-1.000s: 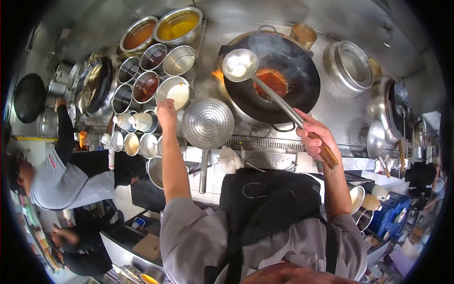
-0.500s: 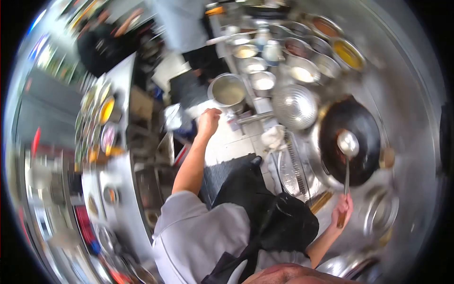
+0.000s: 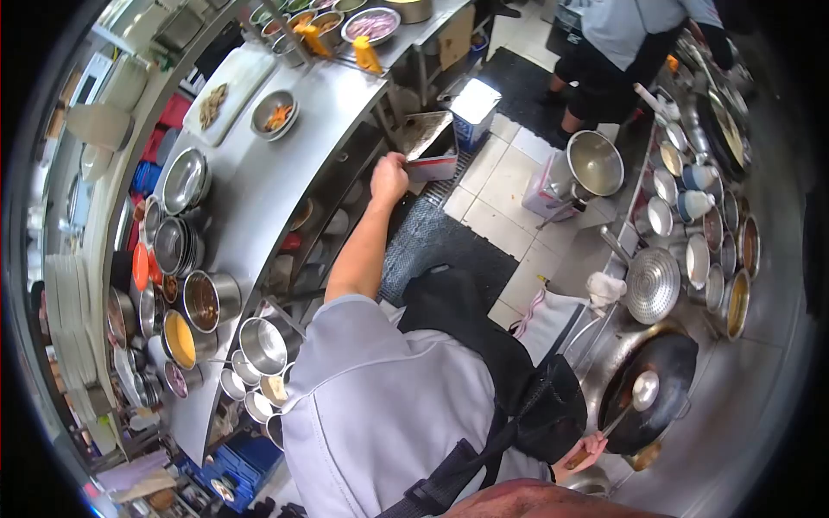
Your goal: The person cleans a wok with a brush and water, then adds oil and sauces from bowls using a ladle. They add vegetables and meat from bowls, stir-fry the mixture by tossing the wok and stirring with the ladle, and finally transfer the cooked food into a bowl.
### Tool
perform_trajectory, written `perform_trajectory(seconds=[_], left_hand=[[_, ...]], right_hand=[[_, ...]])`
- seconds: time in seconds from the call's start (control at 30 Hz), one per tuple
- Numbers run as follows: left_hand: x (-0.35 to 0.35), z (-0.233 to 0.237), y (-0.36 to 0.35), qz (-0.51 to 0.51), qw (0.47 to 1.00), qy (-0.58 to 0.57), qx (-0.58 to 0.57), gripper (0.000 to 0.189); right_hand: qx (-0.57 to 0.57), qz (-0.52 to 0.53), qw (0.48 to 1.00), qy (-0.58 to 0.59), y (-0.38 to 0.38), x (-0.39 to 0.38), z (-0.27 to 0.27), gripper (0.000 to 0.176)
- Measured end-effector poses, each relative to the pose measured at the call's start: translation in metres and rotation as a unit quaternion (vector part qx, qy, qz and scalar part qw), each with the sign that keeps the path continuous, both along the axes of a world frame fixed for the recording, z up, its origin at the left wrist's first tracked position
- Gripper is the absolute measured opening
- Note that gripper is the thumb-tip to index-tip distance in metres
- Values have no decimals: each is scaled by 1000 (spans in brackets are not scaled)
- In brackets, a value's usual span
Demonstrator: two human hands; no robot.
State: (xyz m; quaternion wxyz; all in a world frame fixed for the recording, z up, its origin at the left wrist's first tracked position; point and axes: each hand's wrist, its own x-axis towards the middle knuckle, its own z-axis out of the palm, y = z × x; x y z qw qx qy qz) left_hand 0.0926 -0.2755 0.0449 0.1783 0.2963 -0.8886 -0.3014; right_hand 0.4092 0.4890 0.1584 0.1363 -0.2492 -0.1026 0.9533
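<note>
My right hand (image 3: 577,455) is wrapped round the wooden handle of a metal ladle (image 3: 644,390). The ladle's bowl lies inside a dark wok (image 3: 672,352), which is tilted within a wide metal ring on the stove. My left hand (image 3: 389,179) is stretched out to the left with its fingers curled into a loose fist, and nothing shows in it. In this view it overlaps the near corner of an open square tin (image 3: 432,167) beside the steel counter.
Along the left runs a steel counter (image 3: 332,99) with a white cutting board (image 3: 246,65), bowls and pots. A steel pot (image 3: 611,164) stands on a tin on the tiled floor. A co-worker (image 3: 635,39) stands at the far stove. A perforated strainer (image 3: 653,285) rests near several seasoning bowls.
My view has turned to the left, bringing more of the counter into sight. My left hand has swung from near the steel pot towards the open tin. The ladle stays in my right hand.
</note>
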Motion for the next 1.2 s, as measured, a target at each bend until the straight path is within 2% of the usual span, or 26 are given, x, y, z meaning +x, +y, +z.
perform_trajectory(seconds=[0.03, 0.1, 0.17, 0.2, 0.23, 0.27, 0.3, 0.37, 0.4, 0.47, 0.5, 0.53, 0.57, 0.6, 0.7, 0.83, 0.9, 0.93, 0.97, 1.0, 1.03, 1.07, 1.1, 1.17, 1.2], left_hand=[[6, 0, -26, 40, 998, 38, -41, 18], [18, 14, -78, 165, 981, 99, -38, 20], [27, 5, -158, 312, 939, 147, 8, 26], [30, 5, -197, 402, 900, 168, 32, 34], [40, 2, -241, 390, 890, 216, 91, 34], [49, 8, -279, 407, 907, 85, 64, 35], [52, 2, -316, 370, 928, 9, 47, 35], [69, -8, -369, 269, 959, -81, 44, 35], [69, -12, -387, 239, 965, -100, 49, 35], [62, -13, -399, 228, 966, -98, 77, 35], [55, -9, -397, 237, 964, -80, 95, 36], [47, -3, -390, 242, 962, -60, 114, 36], [42, 1, -385, 245, 960, -33, 132, 36], [41, 12, -370, 247, 957, -10, 148, 36], [45, 33, -357, 257, 946, 65, 185, 37], [40, 63, -342, 231, 928, 167, 239, 38], [30, 80, -318, 191, 918, 201, 282, 39], [22, 88, -298, 164, 914, 213, 304, 39], [12, 94, -275, 128, 908, 214, 337, 40], [-1, 96, -246, 87, 904, 209, 362, 40], [-11, 100, -220, 47, 901, 198, 383, 41], [-23, 103, -182, -9, 901, 184, 393, 38], [-34, 106, -144, -65, 897, 170, 403, 37], [-84, 57, -103, -110, 876, 110, 456, 40], [-91, 68, -50, -161, 854, 80, 488, 40]], right_hand=[[12, 0, 1000, -10, -9, -5, 2, 30], [49, 2, 998, -27, -24, -13, -1, 37], [92, -4, 995, -35, -35, -16, -1, 45], [127, -8, 991, -39, -40, -18, -2, 49], [170, -20, 984, -42, -36, -10, -9, 54], [242, -29, 969, -42, -38, -6, -14, 58], [331, -32, 942, -50, -37, -7, -22, 63], [464, -53, 881, -71, -43, -13, -27, 72], [473, -45, 874, -104, -44, -15, -25, 73], [418, -141, 892, -103, -60, -29, -25, 66], [454, -127, 870, -144, -78, -43, -3, 54], [289, -50, 956, 18, -47, -45, -21, 31], [182, -133, 974, 9, -65, -56, -6, 13], [112, -151, 982, -24, -64, -64, 2, 16], [40, -164, 985, -46, -67, -76, 21, 18], [17, -186, 981, -45, -71, -75, 28, 16], [105, -135, 979, -109, -62, -67, 24, 15], [245, -119, 948, -166, -60, -62, 17, 20], [243, -123, 948, -165, -58, -60, 8, 20], [392, -104, 868, -287, -59, -57, -4, 35], [523, -80, 750, -398, -60, -52, -15, 51], [660, -33, 583, -472, -64, -46, -19, 72], [659, -39, 584, -472, -65, -39, -18, 72], [591, -25, 671, -447, -85, -37, 16, 70], [554, -18, 712, -432, -96, -39, 38, 69]])
